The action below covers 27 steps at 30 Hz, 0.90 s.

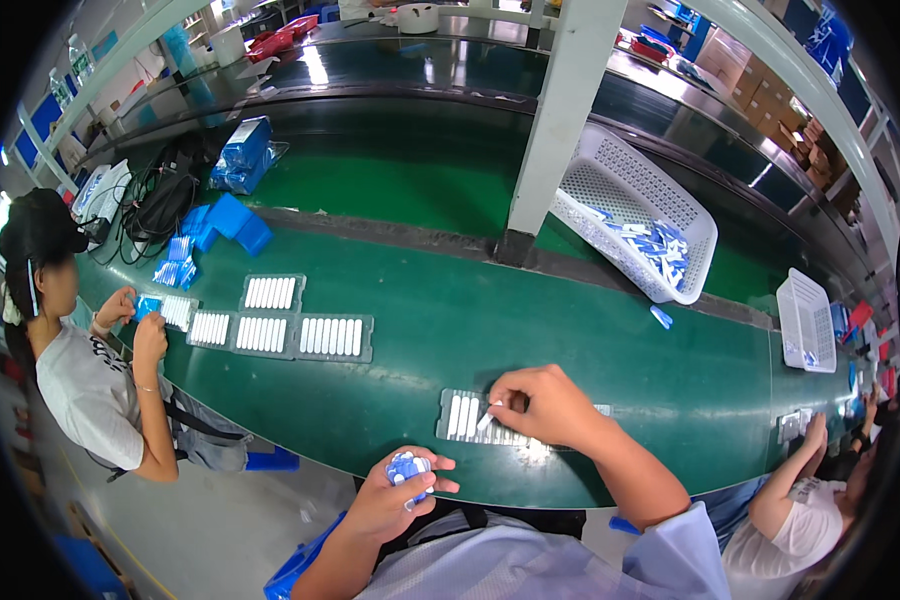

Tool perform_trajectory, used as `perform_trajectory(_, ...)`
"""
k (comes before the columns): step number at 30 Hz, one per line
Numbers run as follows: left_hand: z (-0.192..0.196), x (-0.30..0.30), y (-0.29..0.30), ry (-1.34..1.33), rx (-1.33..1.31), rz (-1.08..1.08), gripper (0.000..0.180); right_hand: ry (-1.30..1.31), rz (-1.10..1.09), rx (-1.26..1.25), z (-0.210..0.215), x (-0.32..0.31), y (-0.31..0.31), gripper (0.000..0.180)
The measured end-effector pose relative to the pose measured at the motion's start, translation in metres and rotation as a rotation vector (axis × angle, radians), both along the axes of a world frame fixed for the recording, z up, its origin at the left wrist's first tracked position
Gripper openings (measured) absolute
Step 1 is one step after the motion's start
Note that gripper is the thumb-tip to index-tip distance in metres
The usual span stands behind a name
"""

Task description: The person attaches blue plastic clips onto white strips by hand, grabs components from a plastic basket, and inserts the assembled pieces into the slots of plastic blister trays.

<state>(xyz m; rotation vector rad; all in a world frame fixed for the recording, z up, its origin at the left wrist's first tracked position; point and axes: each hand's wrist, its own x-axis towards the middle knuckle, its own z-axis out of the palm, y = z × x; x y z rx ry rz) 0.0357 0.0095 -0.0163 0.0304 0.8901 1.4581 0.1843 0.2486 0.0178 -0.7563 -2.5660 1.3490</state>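
My left hand (395, 492) is closed around a bunch of small white-and-blue plastic sticks (408, 467), just off the table's near edge. To its right, my right hand (542, 404) pinches one white plastic stick (487, 418) between thumb and fingers. That stick tilts over a clear slotted tray (444, 422) on the green table. Several white sticks lie side by side in the tray's left end. My right hand and forearm cover part of the tray, and its right end shows beyond the wrist.
Filled trays (335, 337) lie to the left, near a co-worker (100, 370) handling a blue piece. A white basket (625, 170) of blue-and-white sticks stands behind a metal post (560, 120); a loose stick (661, 317) lies below it. Another person (800, 520) works at right.
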Motion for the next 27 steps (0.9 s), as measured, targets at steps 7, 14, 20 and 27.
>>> perform_trajectory(7, 0.001, -0.001, -0.003, 0.022, -0.069, 0.017, 0.028, 0.142, 0.162, 0.517, 0.003, -0.005, -0.01, 0.025)
perform_trajectory(14, 0.016, 0.014, 0.006, 0.429, 0.019, -0.051, 0.059, 0.212, 0.189, -0.01, 0.017, 0.004, -0.068, 0.013)
perform_trajectory(20, 0.018, 0.011, 0.01, 0.588, 0.06, -0.198, 0.063, 0.241, 0.007, -0.211, -0.009, 0.007, -0.076, 0.009)
perform_trajectory(27, 0.025, 0.014, 0.014, 0.755, 0.086, -0.234, 0.058, 0.236, 0.024, -0.245, -0.007, 0.007, -0.081, 0.009)
